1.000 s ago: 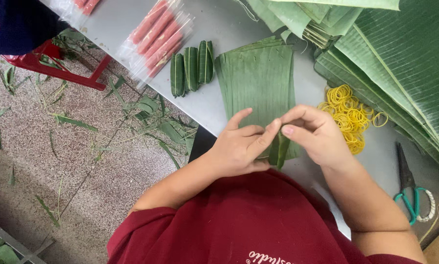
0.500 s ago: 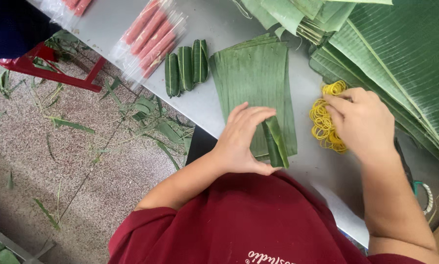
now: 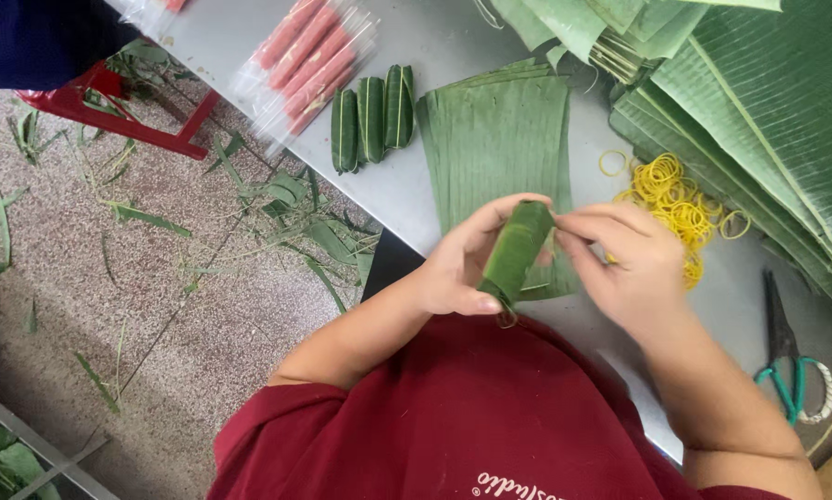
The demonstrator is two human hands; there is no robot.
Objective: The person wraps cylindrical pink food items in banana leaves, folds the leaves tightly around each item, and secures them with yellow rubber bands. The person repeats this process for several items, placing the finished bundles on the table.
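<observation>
left hand (image 3: pixel 457 268): fingers curled tight around green leaf-wrapped roll (image 3: pixel 515 252), held above stack of cut banana leaf sheets (image 3: pixel 499 139)
right hand (image 3: pixel 633 264): fingertips pinched on roll's upper end
nearby: yellow rubber bands (image 3: pixel 680 208) just beside

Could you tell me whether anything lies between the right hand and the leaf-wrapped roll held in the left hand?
Nothing visible does. The left hand holds the leaf-wrapped roll above the stack of cut leaves, and the right hand already touches the roll's upper end.
</observation>
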